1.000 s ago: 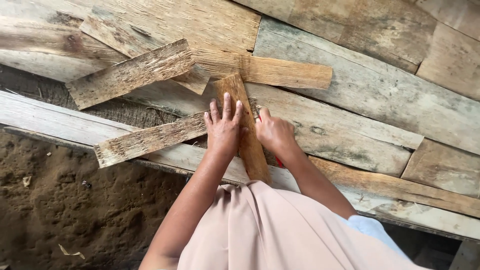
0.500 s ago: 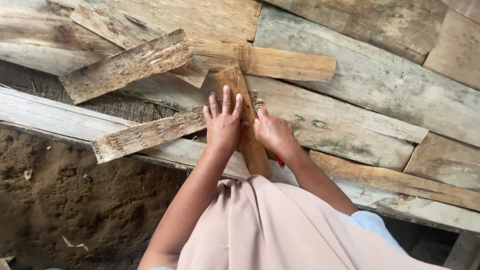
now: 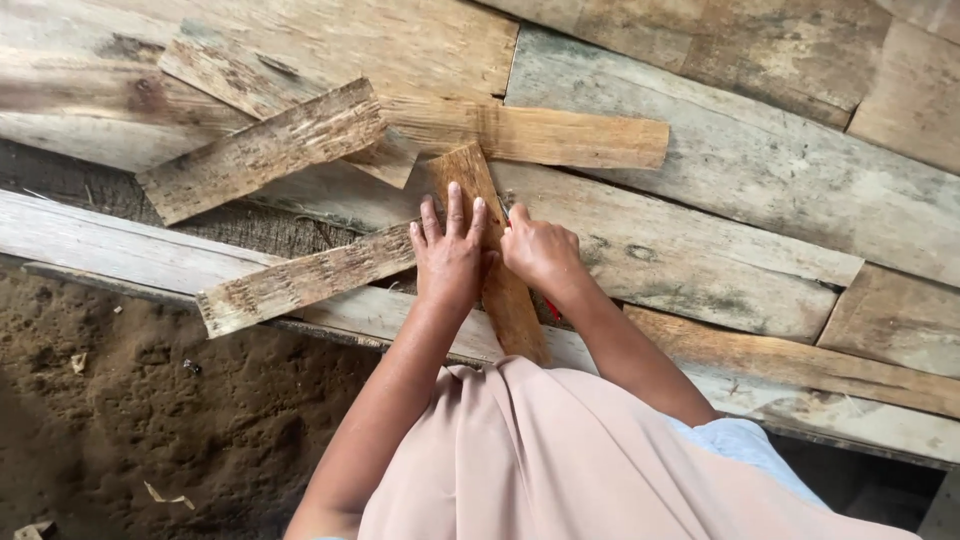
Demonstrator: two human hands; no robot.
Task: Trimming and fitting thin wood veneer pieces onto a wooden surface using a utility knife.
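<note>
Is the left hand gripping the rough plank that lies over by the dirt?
No, the left hand lies flat, fingers spread, on the upright narrow board, beside the end of the rough plank.

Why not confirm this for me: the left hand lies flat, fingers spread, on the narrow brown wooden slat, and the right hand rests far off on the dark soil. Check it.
One detail is wrong. The right hand is not on the dark soil; it sits beside the left hand, at the edge of the same narrow brown wooden slat. The left hand does lie flat with fingers spread, as the head view shows.
</note>
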